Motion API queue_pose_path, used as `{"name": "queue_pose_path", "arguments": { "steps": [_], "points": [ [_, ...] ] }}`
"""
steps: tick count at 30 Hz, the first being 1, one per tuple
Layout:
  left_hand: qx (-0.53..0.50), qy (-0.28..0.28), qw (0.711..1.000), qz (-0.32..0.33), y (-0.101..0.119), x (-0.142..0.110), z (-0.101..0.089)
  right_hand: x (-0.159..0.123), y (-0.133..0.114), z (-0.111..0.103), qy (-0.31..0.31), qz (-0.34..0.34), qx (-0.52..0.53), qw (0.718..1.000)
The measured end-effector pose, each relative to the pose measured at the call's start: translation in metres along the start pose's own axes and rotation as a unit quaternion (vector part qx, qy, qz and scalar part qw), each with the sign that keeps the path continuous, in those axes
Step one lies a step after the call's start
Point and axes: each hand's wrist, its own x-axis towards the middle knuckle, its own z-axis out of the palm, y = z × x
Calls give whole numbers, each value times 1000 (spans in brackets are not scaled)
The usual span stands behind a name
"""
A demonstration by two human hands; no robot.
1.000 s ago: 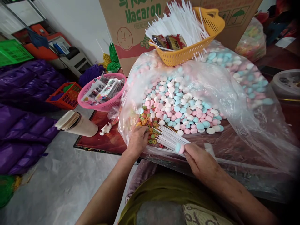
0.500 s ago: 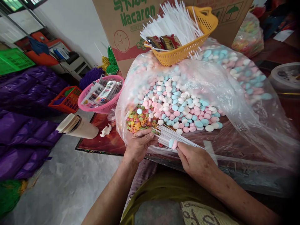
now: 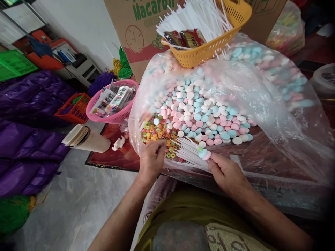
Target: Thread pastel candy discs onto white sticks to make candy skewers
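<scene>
My right hand is closed on a bundle of thin white sticks, with a blue, green and pink candy stack threaded on them near my fingers. My left hand rests with curled fingers on small colourful ring candies at the mouth of a big clear plastic bag. What its fingers pinch, if anything, is hidden. The bag lies open in front of me and is full of pink, blue and white round candies.
A yellow basket of white sticks and packets sits on the bag, in front of a "Macaron" cardboard box. A pink basket of packets, a paper roll and purple bags lie left.
My left hand went from the stick tips back onto the ring candies. My right hand shifted slightly right and up with the stick bundle; a green piece now tops the threaded candies.
</scene>
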Motion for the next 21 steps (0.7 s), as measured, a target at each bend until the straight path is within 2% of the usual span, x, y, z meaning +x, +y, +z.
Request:
{"name": "queue_pose_path", "arguments": {
  "steps": [1,3,5,7,8,10,12,13,15,18,21],
  "points": [
    [25,-49,999,4,-4,7,1,-1,1,0,-5,-3,-1,1000],
    [43,-108,993,-6,-12,16,5,-4,1,0,-12,-18,-12,1000],
    [-19,-98,994,-51,-18,20,9,-8,-1,2,-5,-31,-40,999],
    [-176,-72,973,-133,-22,20,5,-10,-4,2,-6,-39,-67,997],
    [-269,-71,942,-187,-23,20,1,-10,-6,2,-14,-46,-74,996],
    [-428,-87,851,-290,-22,20,-8,-9,-9,2,-30,-63,-83,994],
    [-526,-98,770,-348,-18,17,-14,-7,-13,5,-34,-80,-97,991],
    [-558,-93,742,-361,-15,15,-15,-5,-15,6,-34,-86,-106,990],
    [-600,-66,706,-370,-9,11,-12,-4,-17,9,-30,-89,-123,988],
    [-623,-32,688,-370,-2,8,-3,-5,-17,9,-16,-92,-138,986],
    [-609,-30,705,-361,3,10,3,-8,-17,6,-9,-80,-154,985]
  ]
}}
